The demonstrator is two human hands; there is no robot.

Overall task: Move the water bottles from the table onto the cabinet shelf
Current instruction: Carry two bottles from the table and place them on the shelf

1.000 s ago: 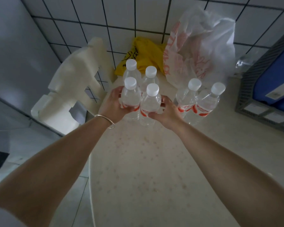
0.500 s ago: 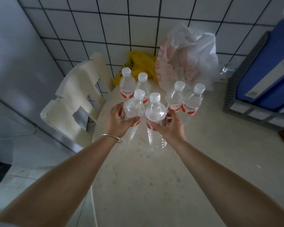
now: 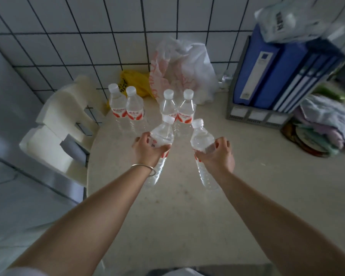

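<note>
Gripping one bottle [image 3: 161,136] in our left hand [image 3: 147,149] and another bottle [image 3: 202,139] in our right hand [image 3: 217,154], we hold both above the table [image 3: 187,216].

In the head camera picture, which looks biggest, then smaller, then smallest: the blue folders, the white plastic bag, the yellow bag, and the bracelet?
1. Blue folders
2. White plastic bag
3. Yellow bag, though the bottles and white bag hide part of it
4. Bracelet

The bracelet is nearer the camera and looks smallest anyway.
</note>
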